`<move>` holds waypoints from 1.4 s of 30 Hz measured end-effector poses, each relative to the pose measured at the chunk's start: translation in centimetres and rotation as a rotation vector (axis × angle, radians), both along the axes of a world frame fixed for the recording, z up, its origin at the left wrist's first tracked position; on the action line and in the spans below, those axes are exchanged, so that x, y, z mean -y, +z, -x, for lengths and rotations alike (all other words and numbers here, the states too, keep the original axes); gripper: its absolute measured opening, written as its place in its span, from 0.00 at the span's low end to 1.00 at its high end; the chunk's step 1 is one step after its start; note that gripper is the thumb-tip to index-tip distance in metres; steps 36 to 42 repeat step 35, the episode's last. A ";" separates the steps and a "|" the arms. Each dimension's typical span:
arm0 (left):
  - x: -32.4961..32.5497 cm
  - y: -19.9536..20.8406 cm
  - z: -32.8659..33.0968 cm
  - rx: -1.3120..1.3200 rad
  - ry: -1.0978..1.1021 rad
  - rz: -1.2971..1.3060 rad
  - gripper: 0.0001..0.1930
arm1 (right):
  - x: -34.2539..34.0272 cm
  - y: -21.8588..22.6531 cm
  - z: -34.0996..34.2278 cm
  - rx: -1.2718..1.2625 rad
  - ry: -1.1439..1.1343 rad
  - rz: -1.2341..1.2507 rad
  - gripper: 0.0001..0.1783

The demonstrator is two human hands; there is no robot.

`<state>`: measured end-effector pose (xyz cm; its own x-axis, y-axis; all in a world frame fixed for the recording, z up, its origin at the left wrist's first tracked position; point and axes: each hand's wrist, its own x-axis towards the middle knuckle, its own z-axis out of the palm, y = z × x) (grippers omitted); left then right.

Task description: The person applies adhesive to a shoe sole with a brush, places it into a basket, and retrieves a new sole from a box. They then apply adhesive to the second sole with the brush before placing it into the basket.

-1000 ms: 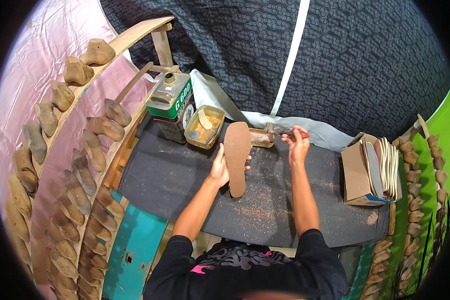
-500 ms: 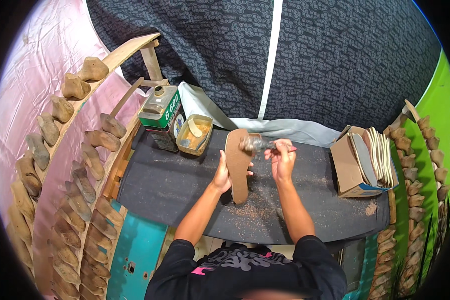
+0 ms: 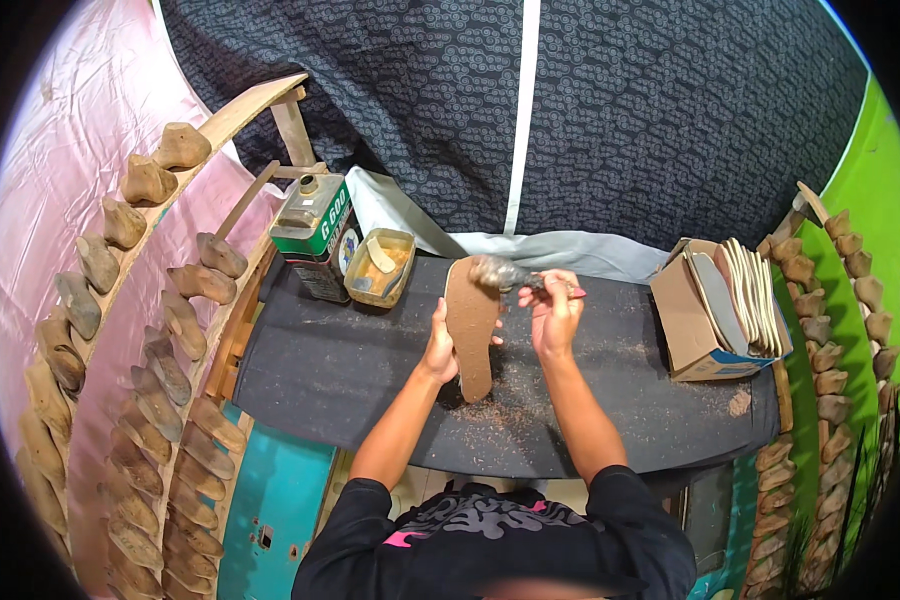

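Note:
My left hand [image 3: 442, 345] holds a brown shoe insole [image 3: 471, 322] by its left edge, tilted up off the dark worktable [image 3: 340, 375]. In my right hand [image 3: 553, 312] is a brush [image 3: 505, 274] with a red handle; its grey bristle head rests on the insole's upper end. A small square tub of yellowish glue [image 3: 379, 267] stands open to the left of the insole, next to a green and white metal can [image 3: 313, 233].
Racks of wooden shoe lasts [image 3: 140, 330] curve along the left, and another such rack [image 3: 830, 330] lines the right. A cardboard box of insoles [image 3: 725, 305] sits at the table's right end. Dust and crumbs lie on the tabletop near me.
My right hand brought the brush from the table's back onto the top of the insole. The left hand kept hold of the insole and raised it slightly.

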<state>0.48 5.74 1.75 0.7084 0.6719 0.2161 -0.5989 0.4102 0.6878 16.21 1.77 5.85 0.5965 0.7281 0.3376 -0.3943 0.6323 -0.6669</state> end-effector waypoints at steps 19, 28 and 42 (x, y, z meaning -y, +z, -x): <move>1.3 -0.7 -1.1 -0.072 -0.077 0.029 0.38 | 1.6 -0.1 -2.1 -0.041 -0.042 -0.083 0.05; 1.2 -0.1 -0.8 -0.082 -0.048 0.058 0.39 | 1.4 -1.1 -0.7 -0.041 0.017 -0.031 0.04; 1.1 0.0 -0.1 -0.121 -0.076 0.033 0.39 | 2.0 -1.6 -4.1 0.080 0.071 -0.001 0.05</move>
